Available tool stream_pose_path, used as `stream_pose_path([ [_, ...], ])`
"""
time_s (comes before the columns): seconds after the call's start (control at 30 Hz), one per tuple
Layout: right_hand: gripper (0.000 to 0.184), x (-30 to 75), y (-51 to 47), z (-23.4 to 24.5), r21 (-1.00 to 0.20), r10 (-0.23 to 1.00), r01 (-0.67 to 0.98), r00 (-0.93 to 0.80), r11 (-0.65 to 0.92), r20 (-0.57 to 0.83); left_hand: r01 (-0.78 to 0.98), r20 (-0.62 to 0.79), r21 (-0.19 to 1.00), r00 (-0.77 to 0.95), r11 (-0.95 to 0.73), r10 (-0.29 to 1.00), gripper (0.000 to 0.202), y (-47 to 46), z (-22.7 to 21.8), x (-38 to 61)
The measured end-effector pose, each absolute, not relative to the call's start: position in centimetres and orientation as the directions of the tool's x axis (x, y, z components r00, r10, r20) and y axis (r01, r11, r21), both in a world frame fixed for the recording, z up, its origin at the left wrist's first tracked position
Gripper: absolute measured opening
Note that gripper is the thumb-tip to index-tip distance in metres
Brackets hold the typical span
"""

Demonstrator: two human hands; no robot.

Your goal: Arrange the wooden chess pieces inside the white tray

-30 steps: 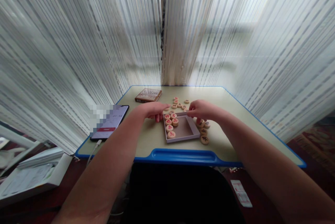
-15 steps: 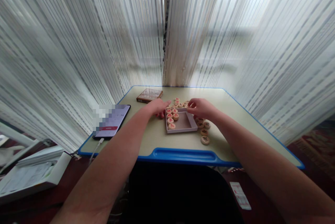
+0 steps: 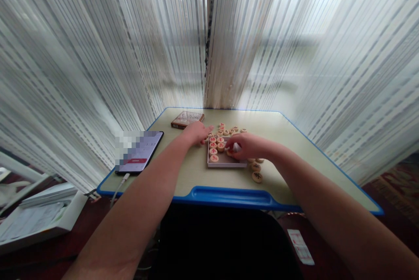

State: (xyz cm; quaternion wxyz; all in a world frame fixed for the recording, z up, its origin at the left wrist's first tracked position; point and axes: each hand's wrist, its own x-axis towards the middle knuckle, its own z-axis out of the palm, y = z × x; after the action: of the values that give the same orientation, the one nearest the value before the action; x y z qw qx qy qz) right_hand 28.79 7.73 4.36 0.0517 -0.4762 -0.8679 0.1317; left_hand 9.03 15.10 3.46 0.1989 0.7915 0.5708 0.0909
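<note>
A shallow grey box tray point(image 3: 225, 164) lies on the beige desk point(image 3: 288, 140) with several round wooden chess pieces point(image 3: 214, 149) lined up along its left side. My left hand point(image 3: 196, 133) rests at the tray's far left corner, fingers curled against the desk. My right hand point(image 3: 245, 145) hovers over the tray's middle, fingers pinched on a wooden piece point(image 3: 230, 152) with red marking, right beside the ones inside. More loose pieces point(image 3: 229, 131) lie beyond the tray, and others point(image 3: 256, 177) to its right.
A phone point(image 3: 139, 152) with a cable lies at the desk's left edge. A brown flat box point(image 3: 187, 119) sits at the far left. The desk has a blue rim and front groove point(image 3: 225, 195). Striped curtains surround the desk. Papers point(image 3: 36, 219) lie low at the left.
My right hand has moved from the loose pieces behind the tray down and left into the tray, carrying a piece. My left hand has barely moved.
</note>
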Motion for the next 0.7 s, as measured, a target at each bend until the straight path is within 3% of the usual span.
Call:
stream_pose_path([
  [0.3, 0.017, 28.85, 7.45, 5.36, -0.324, 0.877, 0.848, -0.471, 0.419, -0.098, 0.894, 0.058, 0.291, 0.340, -0.342, 0.938, 0.059, 15.26, 3.48, 8.88],
  [0.5, 0.021, 28.78, 7.51, 4.83, -0.410, 0.821, 0.765, -0.567, 0.496, -0.064, 0.890, 0.054, 0.300, 0.344, -0.344, 0.937, 0.061, 15.02, 3.60, 8.92],
  [0.7, 0.017, 28.73, 7.56, 4.81, -0.330, 0.845, 0.805, -0.533, 0.493, -0.038, 0.893, 0.060, 0.285, 0.345, -0.348, 0.937, 0.062, 14.99, 3.57, 8.79],
])
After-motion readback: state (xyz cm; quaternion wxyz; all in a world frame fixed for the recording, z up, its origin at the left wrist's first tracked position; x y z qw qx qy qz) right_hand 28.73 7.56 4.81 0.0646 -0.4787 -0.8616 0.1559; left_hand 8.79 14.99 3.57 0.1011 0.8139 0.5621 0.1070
